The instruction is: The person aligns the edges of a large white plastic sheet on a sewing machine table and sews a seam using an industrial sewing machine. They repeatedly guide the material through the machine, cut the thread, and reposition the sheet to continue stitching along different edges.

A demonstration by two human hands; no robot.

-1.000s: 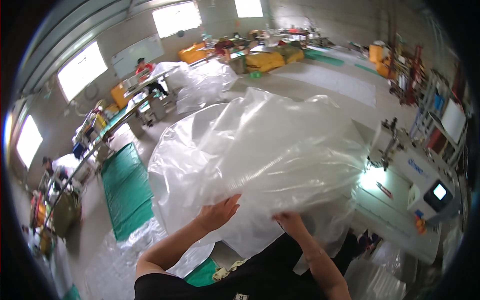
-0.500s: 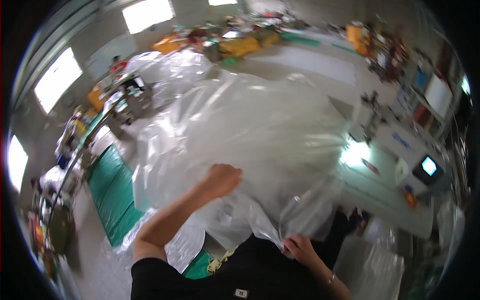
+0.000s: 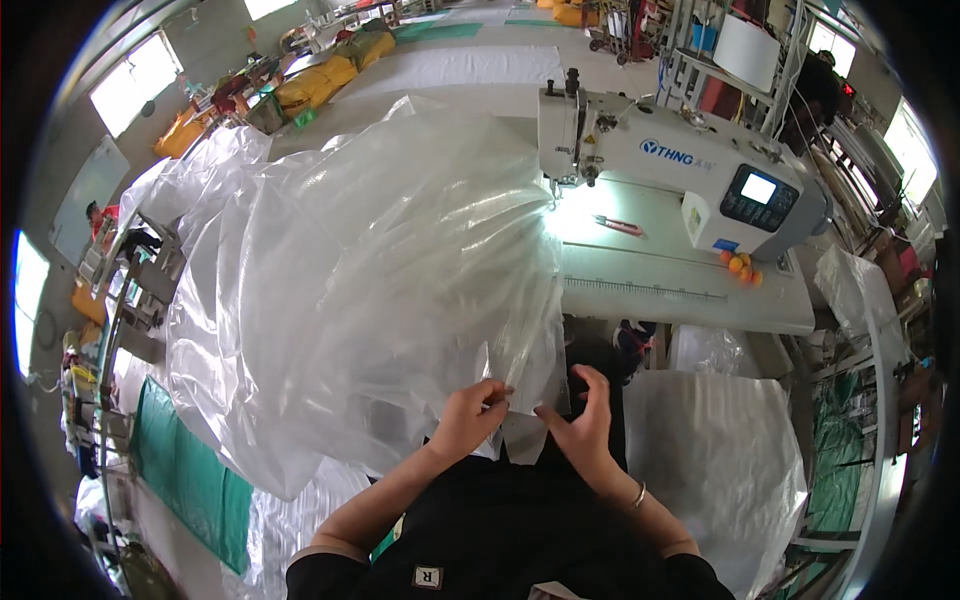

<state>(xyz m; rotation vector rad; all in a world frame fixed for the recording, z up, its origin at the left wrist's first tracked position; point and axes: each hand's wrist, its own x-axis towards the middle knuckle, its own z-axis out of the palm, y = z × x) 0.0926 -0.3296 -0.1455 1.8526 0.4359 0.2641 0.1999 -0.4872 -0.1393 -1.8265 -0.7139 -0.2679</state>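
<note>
A big clear plastic sheet (image 3: 370, 270) billows over my lap and spreads up and to the left. My left hand (image 3: 468, 414) pinches its lower edge just below the middle of the view. My right hand (image 3: 581, 423) sits close beside it, fingers curled on the same edge of the sheet. A white industrial sewing machine (image 3: 680, 165) with a small screen stands on a white table (image 3: 690, 290) ahead and to the right, apart from both hands.
A pile of clear plastic (image 3: 720, 460) lies at my lower right. Green mats (image 3: 190, 480) lie on the floor at the lower left. Small orange objects (image 3: 740, 266) rest beside the machine. Metal racks (image 3: 740, 50) and yellow bundles (image 3: 310, 85) stand further back.
The view has swung right, bringing the sewing machine close. My left hand has come down from the raised sheet and both hands now meet at its lower edge.
</note>
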